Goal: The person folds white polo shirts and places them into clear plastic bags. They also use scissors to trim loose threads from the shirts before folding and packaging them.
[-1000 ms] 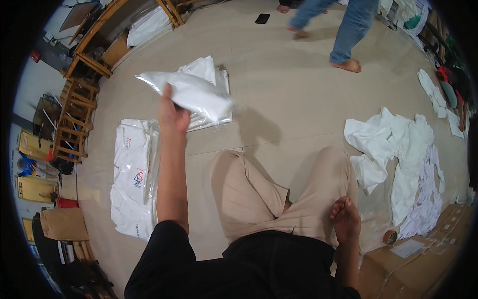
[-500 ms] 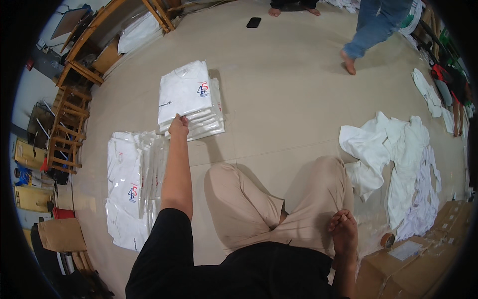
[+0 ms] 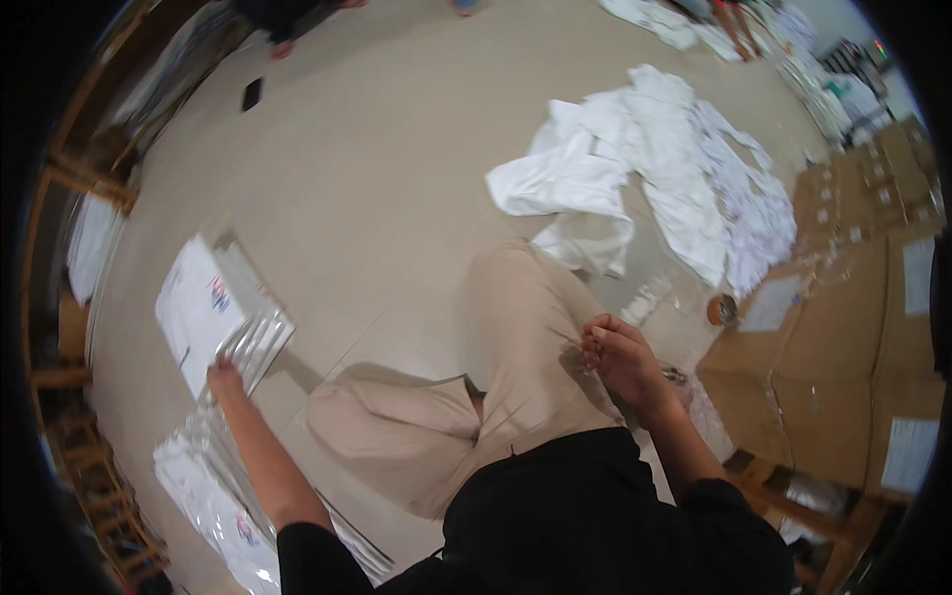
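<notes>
White shirts, folded flat in clear plastic bags, lie in a stack [image 3: 213,307] on the floor at the left; a small coloured print shows on the top one. At the near edge of that stack my left hand [image 3: 225,379] is closed on the edge of the top bagged shirt, somewhat blurred. Nearer to me, beside my left forearm, is a second group of bagged shirts [image 3: 203,496]. My right hand [image 3: 625,362] hovers over my right thigh with its fingers curled in, and nothing shows in it.
Loose white garments [image 3: 635,164] lie heaped beyond my right knee. A roll of brown tape [image 3: 722,309] is beside large cardboard boxes [image 3: 823,347] at the right. Far left, a black phone [image 3: 252,94] rests on the floor near another person's feet [image 3: 283,49]. Wooden furniture [image 3: 94,476] lines the left side.
The view has swung to the right, bringing the boxes and loose garments further in. My right hand has risen and moved forward over the thigh. My left hand remains at the stack's edge.
</notes>
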Tool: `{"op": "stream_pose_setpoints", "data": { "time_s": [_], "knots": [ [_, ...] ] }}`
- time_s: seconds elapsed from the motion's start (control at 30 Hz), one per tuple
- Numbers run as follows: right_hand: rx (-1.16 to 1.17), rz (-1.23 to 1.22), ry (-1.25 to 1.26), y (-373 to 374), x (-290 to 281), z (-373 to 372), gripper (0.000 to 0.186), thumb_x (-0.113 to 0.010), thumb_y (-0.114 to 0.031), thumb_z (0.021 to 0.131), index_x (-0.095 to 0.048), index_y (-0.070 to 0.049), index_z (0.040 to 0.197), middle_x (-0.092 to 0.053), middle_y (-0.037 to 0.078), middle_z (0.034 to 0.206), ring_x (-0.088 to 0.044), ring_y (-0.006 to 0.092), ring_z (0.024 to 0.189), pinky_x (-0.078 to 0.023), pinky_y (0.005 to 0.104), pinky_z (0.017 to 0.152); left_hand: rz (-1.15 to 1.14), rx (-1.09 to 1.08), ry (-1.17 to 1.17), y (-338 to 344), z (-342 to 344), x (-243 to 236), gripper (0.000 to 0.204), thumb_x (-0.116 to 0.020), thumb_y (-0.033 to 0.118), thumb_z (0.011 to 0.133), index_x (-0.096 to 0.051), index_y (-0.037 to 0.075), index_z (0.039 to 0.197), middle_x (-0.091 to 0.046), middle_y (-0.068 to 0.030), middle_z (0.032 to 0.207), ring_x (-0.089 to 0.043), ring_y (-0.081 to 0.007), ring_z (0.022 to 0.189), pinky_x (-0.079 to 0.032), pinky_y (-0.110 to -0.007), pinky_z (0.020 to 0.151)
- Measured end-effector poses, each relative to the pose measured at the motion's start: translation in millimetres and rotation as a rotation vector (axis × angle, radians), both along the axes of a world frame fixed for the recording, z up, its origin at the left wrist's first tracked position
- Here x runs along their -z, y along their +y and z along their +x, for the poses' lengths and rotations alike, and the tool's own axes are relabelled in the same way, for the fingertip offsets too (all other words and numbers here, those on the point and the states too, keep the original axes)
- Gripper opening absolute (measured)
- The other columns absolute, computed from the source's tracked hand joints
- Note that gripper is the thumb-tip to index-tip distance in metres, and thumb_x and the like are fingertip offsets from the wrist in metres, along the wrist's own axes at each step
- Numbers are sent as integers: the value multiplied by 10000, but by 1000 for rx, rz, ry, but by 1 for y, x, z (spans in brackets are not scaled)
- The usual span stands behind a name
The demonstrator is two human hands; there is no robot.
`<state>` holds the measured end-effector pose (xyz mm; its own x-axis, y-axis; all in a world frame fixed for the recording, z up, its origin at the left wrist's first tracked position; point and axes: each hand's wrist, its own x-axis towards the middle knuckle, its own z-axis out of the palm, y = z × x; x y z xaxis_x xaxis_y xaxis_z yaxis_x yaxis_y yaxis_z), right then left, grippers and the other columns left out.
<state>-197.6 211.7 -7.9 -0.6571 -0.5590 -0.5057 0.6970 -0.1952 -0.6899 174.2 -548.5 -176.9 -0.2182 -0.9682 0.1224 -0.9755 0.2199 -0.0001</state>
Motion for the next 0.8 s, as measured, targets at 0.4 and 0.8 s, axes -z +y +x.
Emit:
{"op": "stream_pose_setpoints", "data": {
  "time_s": [0.4, 0.8],
  "knots": [
    [95, 447, 312, 58, 71, -64, 261, -776, -228, 1017, -703, -38, 1180, -733, 41, 996, -670, 127, 849, -521, 266, 788, -77, 36, -34, 56, -76, -9, 889, -397, 719, 1102, -170, 191, 1780, -74, -270, 1826, -140, -564, 1645, -193, -759, 1265],
    [198, 962, 1079, 14, 158, -254, 385, -752, -289, 1024, -717, -1, 1278, -746, 131, 1018, -680, 217, 924, -549, 350, 878, 913, 676, 265, 306, -185, -71, 473, -739, 195, 1031, -674, -6, 1454, -782, -232, 1272, -764, -314, 1162, -573, -376, 1026]
  ]
}}
